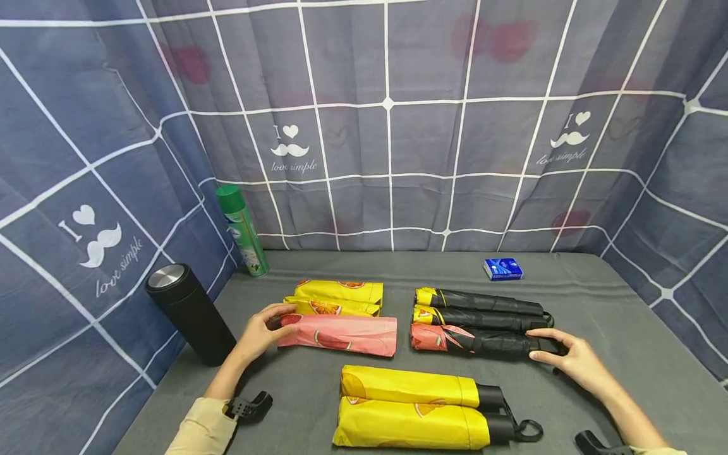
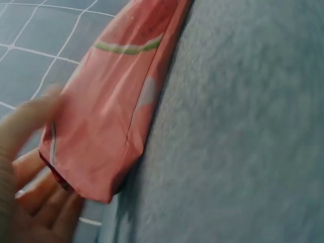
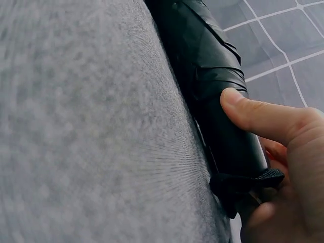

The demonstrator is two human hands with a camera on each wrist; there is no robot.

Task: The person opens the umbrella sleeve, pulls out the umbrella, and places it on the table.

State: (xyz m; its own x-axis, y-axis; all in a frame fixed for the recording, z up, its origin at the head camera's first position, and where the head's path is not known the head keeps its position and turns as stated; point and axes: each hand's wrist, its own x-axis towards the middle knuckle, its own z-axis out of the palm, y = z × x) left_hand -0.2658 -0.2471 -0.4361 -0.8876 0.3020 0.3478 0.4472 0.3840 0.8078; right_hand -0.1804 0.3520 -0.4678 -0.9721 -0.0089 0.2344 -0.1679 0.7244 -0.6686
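"love simple" backdrop (image 1: 293, 166), L hand (image 1: 258, 333) on pink sleeve (image 1: 341, 335), R hand (image 1: 571, 359) on black umbrella (image 1: 489, 342)

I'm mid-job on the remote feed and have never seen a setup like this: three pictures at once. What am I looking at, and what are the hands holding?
No machine here: a person works with bare hands, wearing three cameras. The wide picture comes from the head, looking down at a grey table. The other two come from the wrists, close up.

On the table lie folded umbrellas and sleeves: a pink sleeve with yellow sleeves behind it, three black umbrellas on the right, and two yellow umbrellas nearest the person. A black flask, a green spray can and a small blue box stand around them.

The left hand holds the pink sleeve's end. The right hand grips the handle end of the nearest black umbrella, thumb on top.
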